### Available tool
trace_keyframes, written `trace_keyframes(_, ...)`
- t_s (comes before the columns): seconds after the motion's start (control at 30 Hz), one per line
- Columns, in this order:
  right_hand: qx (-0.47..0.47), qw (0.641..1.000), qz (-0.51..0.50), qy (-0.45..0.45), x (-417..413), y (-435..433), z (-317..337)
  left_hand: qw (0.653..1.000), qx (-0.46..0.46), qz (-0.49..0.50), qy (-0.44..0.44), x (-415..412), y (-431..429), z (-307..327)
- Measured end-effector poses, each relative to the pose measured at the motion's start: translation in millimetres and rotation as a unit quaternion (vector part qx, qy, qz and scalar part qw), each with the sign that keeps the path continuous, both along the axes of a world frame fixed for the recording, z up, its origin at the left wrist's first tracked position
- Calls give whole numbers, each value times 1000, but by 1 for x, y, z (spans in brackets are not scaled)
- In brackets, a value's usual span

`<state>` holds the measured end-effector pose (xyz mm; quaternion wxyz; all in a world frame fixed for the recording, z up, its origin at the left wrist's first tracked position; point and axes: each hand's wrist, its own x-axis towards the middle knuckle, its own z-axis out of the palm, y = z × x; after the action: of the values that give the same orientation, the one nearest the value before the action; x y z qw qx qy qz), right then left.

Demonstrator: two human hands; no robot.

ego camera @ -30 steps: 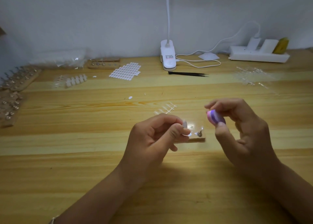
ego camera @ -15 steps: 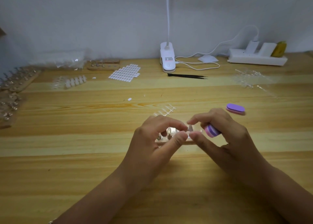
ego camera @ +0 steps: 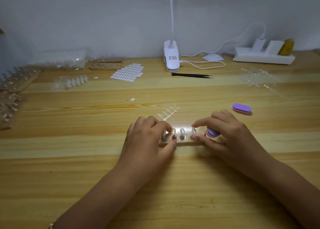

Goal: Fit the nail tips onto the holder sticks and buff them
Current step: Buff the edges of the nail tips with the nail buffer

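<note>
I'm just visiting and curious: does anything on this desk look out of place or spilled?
Only small strays: one white sticker lies alone mid-table, away from its sheet, and another sits loose further left. Nothing looks spilled or damaged.

hands (ego camera: 187,138) lowered onto wooden holder block (ego camera: 183,143) | stick apparently reseated | spare buffer (ego camera: 241,108) uncovered

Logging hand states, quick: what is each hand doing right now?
Left hand: pinching a clear nail tip on its holder stick.
Right hand: small purple oval buffer block tucked in its fingers, forefinger and thumb at another tip.
</note>
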<state>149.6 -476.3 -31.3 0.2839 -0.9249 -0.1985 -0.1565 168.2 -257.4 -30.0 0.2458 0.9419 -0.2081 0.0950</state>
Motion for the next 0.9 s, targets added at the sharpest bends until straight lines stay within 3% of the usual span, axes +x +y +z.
trace_keyframes(0.3, 38, 998, -32, 40, 1, -19, 12, 1000, -11, -4, 16, 0, 1, 2)
trace_keyframes(0.47, 263, 955, -23, 135, -7, -16, 27, 991, -64, -60, -100, -3, -4, 10)
trace_keyframes(0.63, 320, 913, 92, 236, -16, 5, 26, 956, -138, -151, -209, -11, -11, 11)
trace_keyframes(0.8, 366, 892, 93, 250, -19, 8, 27, 951, -184, -174, -179, -12, -10, 16)
trace_keyframes(0.9, 368, 890, 93, 252, -20, 10, 27, 950, -215, -191, -118, -14, -11, 20)
